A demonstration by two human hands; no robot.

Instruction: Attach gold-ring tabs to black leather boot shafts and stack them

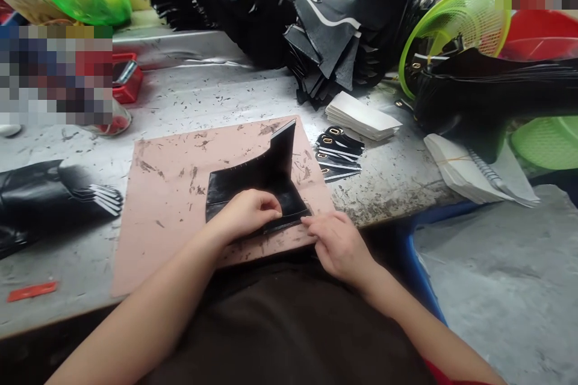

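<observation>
A black leather piece (pixel 239 183) with a curved, notched edge lies on a pink board (pixel 158 222), one narrow arm of it standing up at the back right. My left hand (pixel 248 212) rests on its near part, fingers curled and thumb and fingertips together at the near strip. At the right end of that strip, my right hand (pixel 341 246) pinches the corner between thumb and fingertips. What lies under the left fingers is partly hidden. Just right of the board lie several small black tabs (pixel 338 150) with metal eyelets and white strips.
Stacked white strips (pixel 361 115) lie behind the tabs. Black leather bundles (pixel 54 201) flank the board at left, with more piled at the back. An orange-red strip (pixel 31 291) sits front left. A tilted yellow-green basket (pixel 456 36) and banded white papers (pixel 469 165) are at right.
</observation>
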